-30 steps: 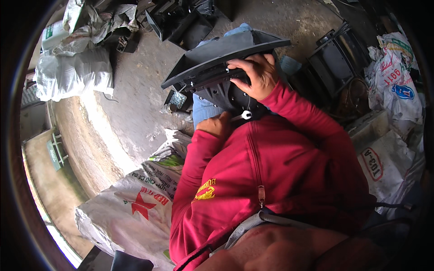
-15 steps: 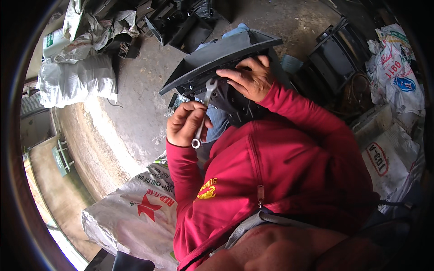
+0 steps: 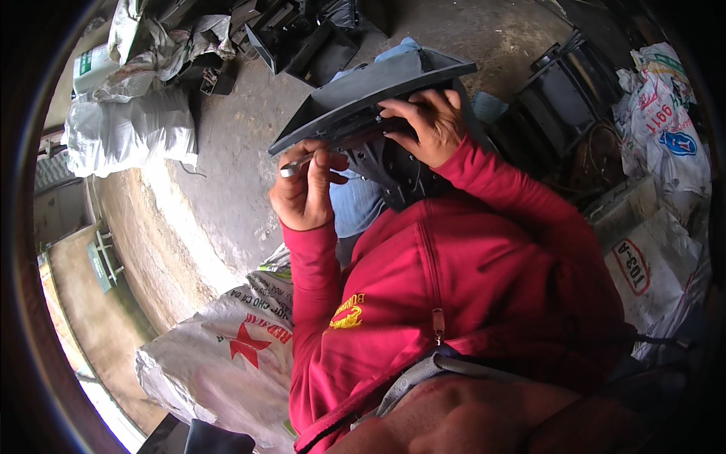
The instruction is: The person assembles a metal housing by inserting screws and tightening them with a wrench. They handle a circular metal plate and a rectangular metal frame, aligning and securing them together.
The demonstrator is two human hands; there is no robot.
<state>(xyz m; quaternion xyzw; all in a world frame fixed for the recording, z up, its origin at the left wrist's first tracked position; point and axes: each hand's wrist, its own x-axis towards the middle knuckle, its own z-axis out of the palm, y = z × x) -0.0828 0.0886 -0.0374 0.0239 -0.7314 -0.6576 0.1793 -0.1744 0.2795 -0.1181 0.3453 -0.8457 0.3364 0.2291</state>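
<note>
A black metal tray-shaped part (image 3: 355, 87) with raised sides lies tilted across my lap, over blue trousers. My left hand (image 3: 308, 189) is closed around a combination wrench (image 3: 290, 170), its ring end sticking out to the left. The rest of the wrench is hidden by the fingers or lost against the dark part. At the right of the part's near edge is my right hand (image 3: 432, 125), with thumb and forefinger apart around a small bolt (image 3: 380, 119). Whether a fingertip touches that bolt is hard to make out. Below the edge hangs a dark bracket (image 3: 393, 170) with several holes.
Black metal parts (image 3: 318, 49) lie on the concrete floor ahead, and more black frames (image 3: 563, 94) stand at the right. White plastic wrapping (image 3: 132, 132) is at the far left. Printed sacks lie close by, one left (image 3: 219, 356) and one right (image 3: 650, 265).
My left hand has moved up to the part's left end, and the wrench has swung from upright to lying nearly flat. My right hand's thumb and forefinger have come around the bolt.
</note>
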